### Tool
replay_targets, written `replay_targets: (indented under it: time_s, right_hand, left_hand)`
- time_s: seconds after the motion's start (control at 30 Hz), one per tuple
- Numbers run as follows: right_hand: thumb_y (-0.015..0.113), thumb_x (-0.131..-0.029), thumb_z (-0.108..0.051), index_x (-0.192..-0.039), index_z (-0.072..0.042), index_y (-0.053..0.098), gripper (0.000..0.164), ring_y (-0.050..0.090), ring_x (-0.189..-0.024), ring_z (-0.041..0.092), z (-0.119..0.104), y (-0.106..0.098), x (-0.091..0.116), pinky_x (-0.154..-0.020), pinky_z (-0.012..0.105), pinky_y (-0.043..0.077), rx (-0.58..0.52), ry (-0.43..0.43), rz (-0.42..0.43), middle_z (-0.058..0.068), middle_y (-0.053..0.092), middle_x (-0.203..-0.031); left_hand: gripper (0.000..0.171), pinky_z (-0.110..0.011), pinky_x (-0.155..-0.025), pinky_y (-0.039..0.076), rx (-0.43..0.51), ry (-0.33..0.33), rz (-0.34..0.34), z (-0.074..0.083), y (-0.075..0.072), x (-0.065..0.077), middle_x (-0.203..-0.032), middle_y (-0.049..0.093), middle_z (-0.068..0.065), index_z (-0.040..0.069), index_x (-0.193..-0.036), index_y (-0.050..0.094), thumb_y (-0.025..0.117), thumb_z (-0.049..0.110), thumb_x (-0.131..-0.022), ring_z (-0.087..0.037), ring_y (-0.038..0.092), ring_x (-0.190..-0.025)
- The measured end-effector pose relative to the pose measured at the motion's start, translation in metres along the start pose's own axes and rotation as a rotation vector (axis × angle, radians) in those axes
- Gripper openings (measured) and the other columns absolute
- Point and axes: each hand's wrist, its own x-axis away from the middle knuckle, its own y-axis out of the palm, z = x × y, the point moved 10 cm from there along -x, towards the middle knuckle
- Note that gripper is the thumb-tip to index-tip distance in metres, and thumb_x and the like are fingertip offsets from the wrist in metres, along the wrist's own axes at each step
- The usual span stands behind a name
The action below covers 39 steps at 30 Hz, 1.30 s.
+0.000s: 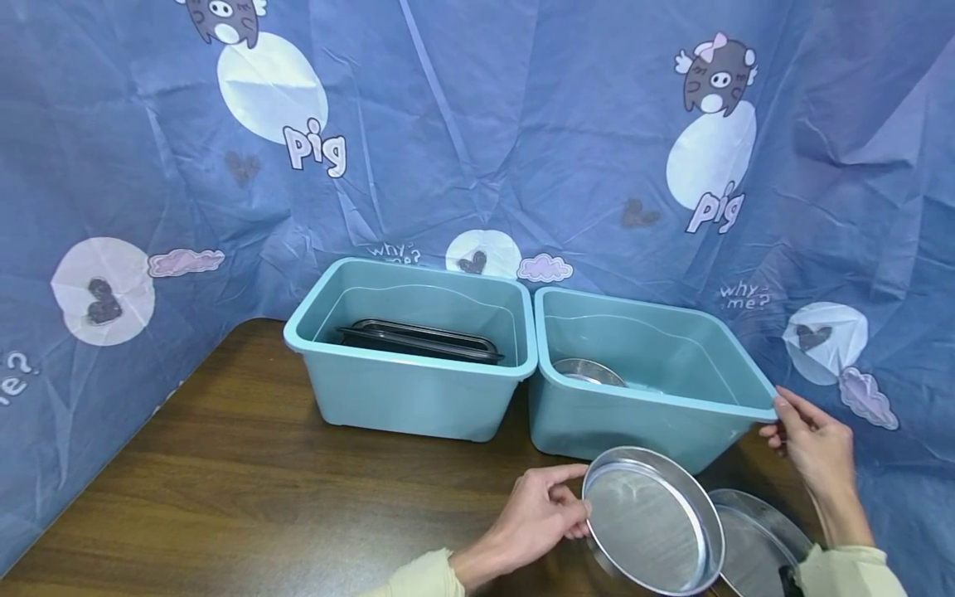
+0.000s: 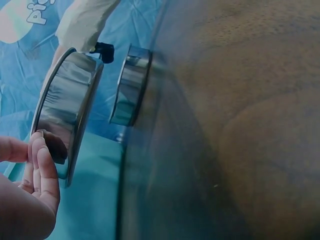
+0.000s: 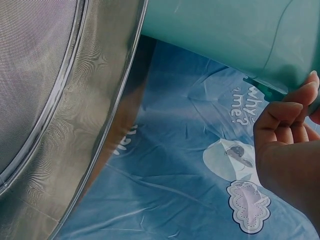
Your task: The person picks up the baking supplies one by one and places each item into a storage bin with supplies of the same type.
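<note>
My left hand [image 1: 535, 516] pinches the left side of a round metal sieve [image 1: 649, 522], thumb and fingers at its rim. The sieve hangs tilted in front of the right teal bin [image 1: 634, 423], its fine mesh showing in the head view. In the left wrist view the shiny sieve wall [image 2: 67, 100] is seen from the side, above the tabletop. At the right bin's front right corner, my right hand [image 1: 816, 448] grips the rim between thumb and fingers. Inside that bin lies another metal sieve [image 1: 589, 371], partly hidden by the front wall.
Another round sieve [image 1: 753, 539] sits on the wooden table [image 1: 283, 489] at the right, partly behind the held one. Beside the right bin stands a second teal bin [image 1: 410, 398] with black trays [image 1: 418, 338] in it. A blue printed cloth [image 1: 448, 124] hangs behind.
</note>
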Motion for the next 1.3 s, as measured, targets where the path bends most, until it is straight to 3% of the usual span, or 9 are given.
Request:
replay_targets:
  time_s: [0.17, 0.27, 0.4, 0.5, 0.6, 0.7, 1.3]
  right_hand:
    - [0.06, -0.106, -0.015, -0.111, -0.032, 0.069, 0.02, 0.06, -0.049, 0.002, 0.0, 0.0, 0.0, -0.047, 0.016, 0.047, 0.01, 0.006, -0.001, -0.009, 0.066, -0.06]
    - [0.06, -0.106, -0.015, -0.115, -0.03, 0.069, 0.02, 0.061, -0.049, 0.002, -0.001, 0.0, 0.0, -0.047, 0.016, 0.047, 0.011, -0.002, -0.004, -0.009, 0.066, -0.06]
    - [0.059, -0.106, -0.016, -0.129, -0.016, 0.065, 0.024, 0.06, -0.049, 0.002, 0.0, -0.001, 0.0, -0.047, 0.016, 0.047, 0.03, -0.001, -0.002, -0.009, 0.066, -0.059]
    - [0.059, -0.106, -0.015, -0.129, -0.014, 0.064, 0.024, 0.06, -0.049, 0.002, 0.001, -0.001, 0.0, -0.046, 0.016, 0.047, 0.029, 0.0, -0.004, -0.009, 0.066, -0.059]
    - [0.06, -0.106, -0.015, -0.117, -0.027, 0.07, 0.019, 0.06, -0.049, 0.002, -0.001, -0.001, 0.0, -0.046, 0.016, 0.046, 0.013, -0.014, -0.008, -0.009, 0.066, -0.059]
    - [0.061, -0.105, -0.014, -0.102, -0.039, 0.07, 0.027, 0.06, -0.049, 0.002, -0.002, -0.001, 0.0, -0.046, 0.017, 0.047, -0.007, -0.025, -0.012, -0.008, 0.066, -0.059]
    - [0.061, -0.104, -0.011, -0.09, -0.044, 0.07, 0.037, 0.06, -0.047, 0.003, 0.002, 0.002, -0.002, -0.045, 0.016, 0.046, -0.088, 0.007, -0.025, -0.007, 0.066, -0.059]
  left_hand:
    - [0.048, -0.02, -0.058, 0.055, -0.011, -0.008, 0.001, 0.006, -0.003, -0.003, -0.068, 0.069, -0.003, -0.006, -0.135, 0.063, 0.066, -0.01, -0.088, -0.007, 0.064, -0.059]
    - [0.047, -0.02, -0.059, 0.056, -0.019, -0.012, -0.003, 0.009, -0.005, -0.004, -0.069, 0.069, -0.002, -0.006, -0.136, 0.062, 0.067, -0.009, -0.089, -0.007, 0.064, -0.06]
    - [0.047, -0.021, -0.059, 0.056, -0.019, 0.002, -0.003, 0.013, -0.006, -0.005, -0.069, 0.07, -0.003, -0.006, -0.136, 0.063, 0.067, -0.008, -0.089, -0.008, 0.065, -0.06]
    - [0.047, -0.021, -0.059, 0.057, -0.018, 0.011, -0.006, 0.016, -0.005, -0.005, -0.069, 0.07, -0.004, -0.006, -0.136, 0.063, 0.068, -0.008, -0.089, -0.008, 0.065, -0.06]
    - [0.047, -0.021, -0.059, 0.057, -0.02, 0.013, -0.011, 0.018, -0.004, -0.006, -0.069, 0.07, -0.004, -0.006, -0.136, 0.063, 0.068, -0.008, -0.089, -0.008, 0.065, -0.06]
    - [0.047, -0.021, -0.059, 0.057, -0.02, 0.015, -0.013, 0.019, -0.003, -0.007, -0.069, 0.07, -0.004, -0.005, -0.136, 0.063, 0.067, -0.008, -0.09, -0.008, 0.065, -0.06]
    - [0.049, -0.023, -0.061, 0.058, -0.029, 0.023, -0.023, 0.032, 0.0, -0.013, -0.071, 0.071, -0.004, -0.004, -0.139, 0.061, 0.068, -0.007, -0.091, -0.009, 0.067, -0.062]
